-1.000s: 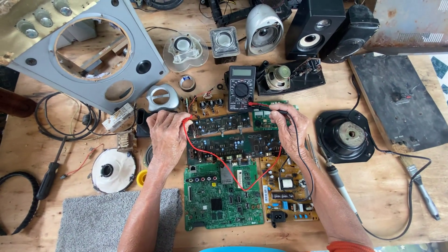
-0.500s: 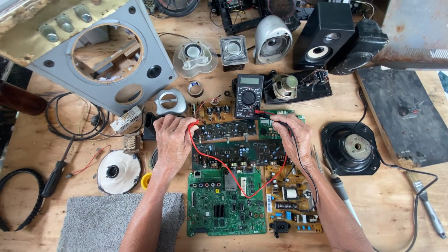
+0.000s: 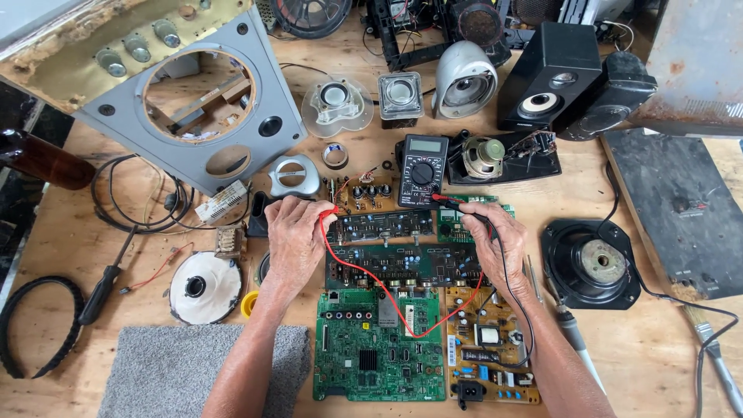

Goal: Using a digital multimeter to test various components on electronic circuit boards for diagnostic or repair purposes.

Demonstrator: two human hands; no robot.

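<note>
My left hand (image 3: 295,237) grips a red test probe (image 3: 327,214), its tip on the left end of a dark circuit board (image 3: 381,226). My right hand (image 3: 491,237) grips a black test probe (image 3: 463,207) at the right end of the same board. Red and black leads (image 3: 387,306) loop down over the boards and run to a black multimeter (image 3: 422,169) just behind. Below lie a second dark board (image 3: 402,265), a green board (image 3: 378,348) and a yellow-brown power board (image 3: 491,350).
Speakers (image 3: 551,76), a grey speaker panel (image 3: 203,101), loose speaker drivers (image 3: 591,262), a screwdriver (image 3: 104,280), a white disc (image 3: 205,287), a grey mat (image 3: 174,370), a soldering iron (image 3: 574,333) and cables crowd the wooden bench (image 3: 70,224) around the boards.
The view has shifted slightly, so everything sits a little lower in frame. Both hands stay on the same dark board with the probes, barely moving.
</note>
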